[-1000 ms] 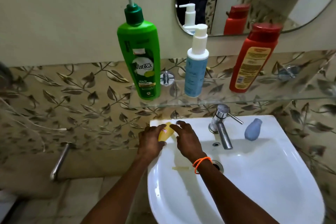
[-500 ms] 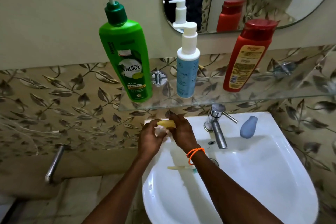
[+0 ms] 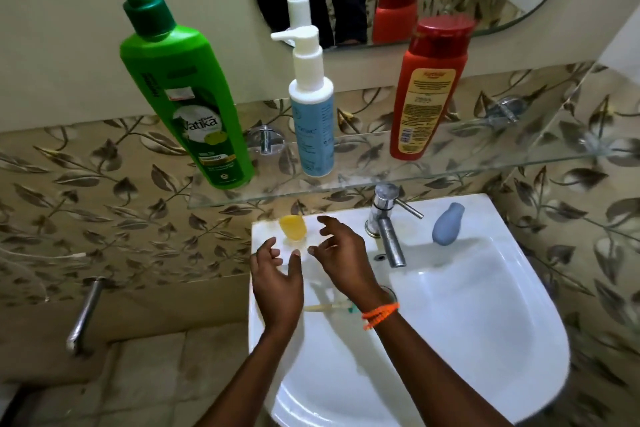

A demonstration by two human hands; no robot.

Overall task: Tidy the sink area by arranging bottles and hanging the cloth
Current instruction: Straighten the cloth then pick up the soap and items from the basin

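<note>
Glass shelf (image 3: 450, 168), centre frame — green pump bottle (image 3: 187, 104), blue pump bottle (image 3: 313, 118), red bottle (image 3: 427, 94) upright; below, white sink (image 3: 485, 305) ledge carries small yellow bottle (image 3: 293, 226), tap (image 3: 384, 222), grey-blue object (image 3: 446, 224) — left hand (image 3: 277, 282) and right hand (image 3: 343, 253) open, empty, just short of the yellow bottle

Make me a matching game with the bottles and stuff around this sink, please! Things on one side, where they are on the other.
Things:
1. green bottle
2. red bottle
3. yellow bottle
4. toothbrush

Places:
A. down in the sink bowl
B. left end of the glass shelf
C. sink ledge, left of the tap
D. right of the blue bottle on the shelf

Pairs: 1-B, 2-D, 3-C, 4-A
</note>
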